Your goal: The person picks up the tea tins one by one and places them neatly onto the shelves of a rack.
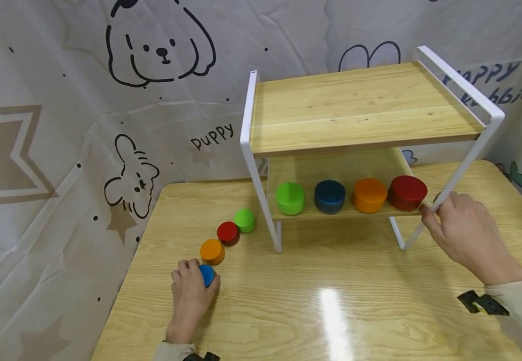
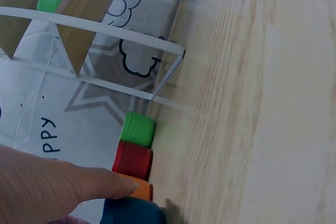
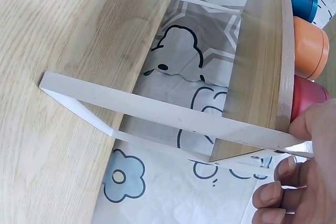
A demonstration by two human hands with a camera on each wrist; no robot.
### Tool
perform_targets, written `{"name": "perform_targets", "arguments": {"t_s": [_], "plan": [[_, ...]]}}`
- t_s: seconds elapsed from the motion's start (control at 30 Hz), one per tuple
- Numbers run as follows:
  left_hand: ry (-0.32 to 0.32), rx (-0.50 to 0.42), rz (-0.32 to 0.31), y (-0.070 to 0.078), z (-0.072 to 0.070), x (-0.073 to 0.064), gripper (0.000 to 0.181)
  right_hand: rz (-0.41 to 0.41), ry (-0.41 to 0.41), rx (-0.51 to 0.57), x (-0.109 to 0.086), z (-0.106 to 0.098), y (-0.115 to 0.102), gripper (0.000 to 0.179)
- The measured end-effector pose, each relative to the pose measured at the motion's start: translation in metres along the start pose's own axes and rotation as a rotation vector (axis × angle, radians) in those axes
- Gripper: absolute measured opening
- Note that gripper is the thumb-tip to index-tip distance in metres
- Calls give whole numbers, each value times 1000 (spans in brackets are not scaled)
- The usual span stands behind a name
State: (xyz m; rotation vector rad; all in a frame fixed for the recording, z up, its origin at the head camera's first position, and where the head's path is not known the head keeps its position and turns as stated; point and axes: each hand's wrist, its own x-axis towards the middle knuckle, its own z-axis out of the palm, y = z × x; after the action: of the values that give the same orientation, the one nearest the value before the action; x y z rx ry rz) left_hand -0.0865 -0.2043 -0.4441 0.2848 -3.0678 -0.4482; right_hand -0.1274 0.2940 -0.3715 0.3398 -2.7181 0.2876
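Note:
My left hand (image 1: 191, 291) grips a small blue round container (image 1: 206, 275) at the near end of a slanted row on the table. Its thumb and fingers lie on either side. Beyond it in the row come an orange container (image 1: 212, 251), a red one (image 1: 228, 233) and a green one (image 1: 245, 220). My right hand (image 1: 467, 235) holds the white metal frame (image 3: 173, 114) of a two-tier wooden shelf (image 1: 369, 108), at its right front leg, with the thumb close to a dark red container (image 1: 407, 192) on the lower tier.
Also on the lower tier stand a light green container (image 1: 290, 198), a dark blue one (image 1: 329, 196) and an orange one (image 1: 369, 195). A printed cloth (image 1: 76, 150) hangs behind the wooden table (image 1: 279, 311). The shelf's left leg stands near the green container of the row.

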Motion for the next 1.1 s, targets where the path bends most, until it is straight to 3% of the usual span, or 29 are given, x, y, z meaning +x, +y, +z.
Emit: {"name": "perform_targets", "arguments": {"t_s": [0.13, 0.33, 0.77, 1.1], "plan": [[-12, -9, -53, -3, 0, -5, 62, -11, 9, -6, 0, 1, 0, 28], [-21, -19, -61, -9, 5, -8, 64, -13, 13, -4, -2, 1, -1, 25], [86, -28, -20, -11, 7, -7, 62, -14, 26, -13, -1, 0, -1, 27], [118, -46, 25, 3, -8, -10, 58, -8, -7, -40, 0, 0, 0, 31]]}}
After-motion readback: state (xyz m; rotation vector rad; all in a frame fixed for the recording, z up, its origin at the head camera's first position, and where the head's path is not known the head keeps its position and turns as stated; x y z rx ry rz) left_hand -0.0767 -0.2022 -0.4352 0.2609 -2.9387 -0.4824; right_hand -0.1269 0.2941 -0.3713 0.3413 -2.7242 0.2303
